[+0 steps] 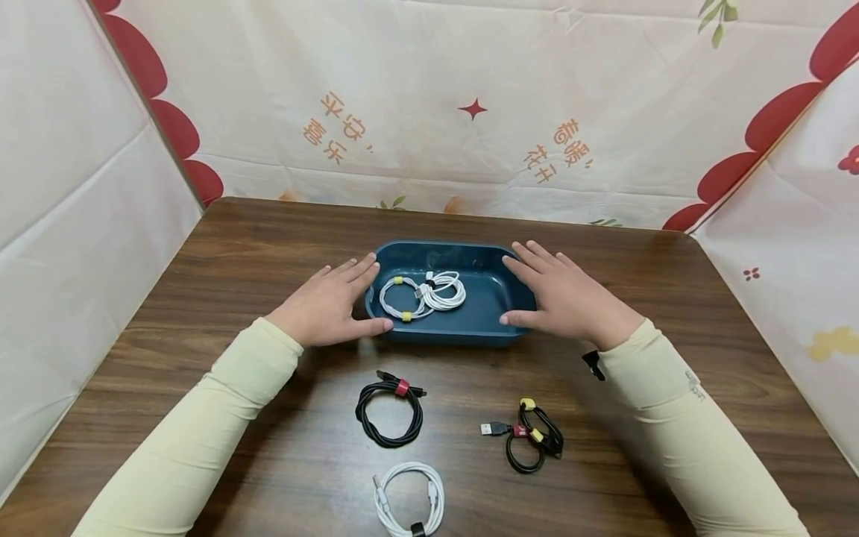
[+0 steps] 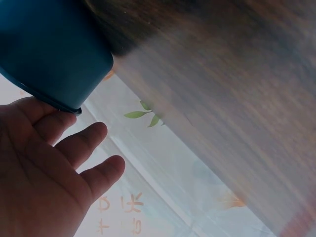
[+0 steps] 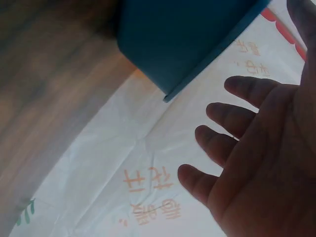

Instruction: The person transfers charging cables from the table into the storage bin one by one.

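A dark blue plastic bin (image 1: 496,298) stands near the back of the wooden table. Inside, on its left half, lie a white coiled cable with yellow ties (image 1: 384,300) and a second white coiled cable (image 1: 451,297) with a black tie. My left hand (image 1: 329,304) is at the bin's left end, fingers extended and spread, fingertips and thumb right at the rim; the left wrist view shows fingers against the rim (image 2: 54,105). At the right end my right hand (image 1: 570,298) reaches over the rim, fingers straight and spread. In the right wrist view its fingers (image 3: 217,143) show a gap from the bin.
In front of the bin lie a black coiled cable (image 1: 363,418) with a red tie, a black USB cable (image 1: 526,469) with yellow ties, and a white coiled cable (image 1: 438,492) with a black tie near the front. Printed cloth (image 1: 429,74) hangs behind the table's back edge.
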